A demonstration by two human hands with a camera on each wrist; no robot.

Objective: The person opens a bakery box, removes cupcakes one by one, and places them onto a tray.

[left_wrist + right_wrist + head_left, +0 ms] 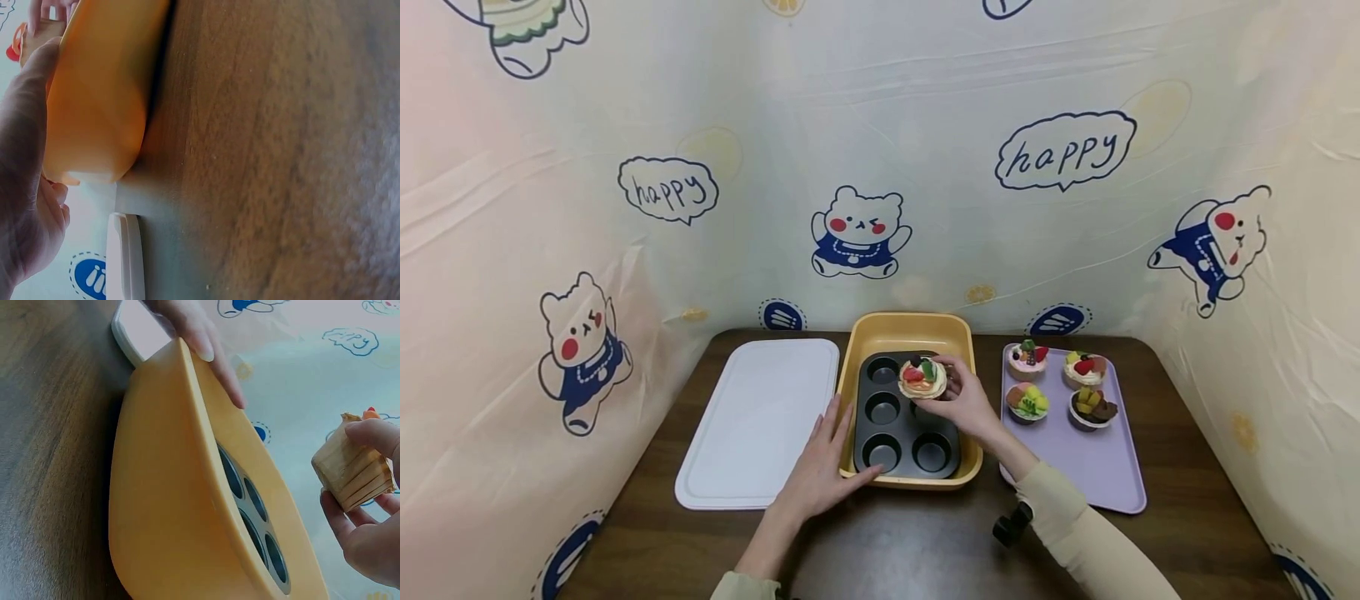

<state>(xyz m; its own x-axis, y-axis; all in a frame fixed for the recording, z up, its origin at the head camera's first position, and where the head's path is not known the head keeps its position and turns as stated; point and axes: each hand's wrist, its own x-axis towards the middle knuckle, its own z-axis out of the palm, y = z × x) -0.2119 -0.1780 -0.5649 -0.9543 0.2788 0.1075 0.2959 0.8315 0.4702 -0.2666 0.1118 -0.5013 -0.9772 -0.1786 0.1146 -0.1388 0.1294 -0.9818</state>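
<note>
A cupcake with a pale paper wrapper, cream and fruit on top is held up by my right hand. Fingers and thumb grip the wrapper, seen from the side in the right wrist view, where the cupcake hangs above the pan. Below it a dark muffin pan with several round cups lies inside a yellow bin. My left hand rests on the bin's near left corner, fingers extended along the left rim and thumb on the front rim. The cup under the right hand is partly hidden.
On the right a purple tray carries several decorated cupcakes, among them a chocolate one. A white board lies left of the bin. A patterned curtain encloses the back and sides of the brown table.
</note>
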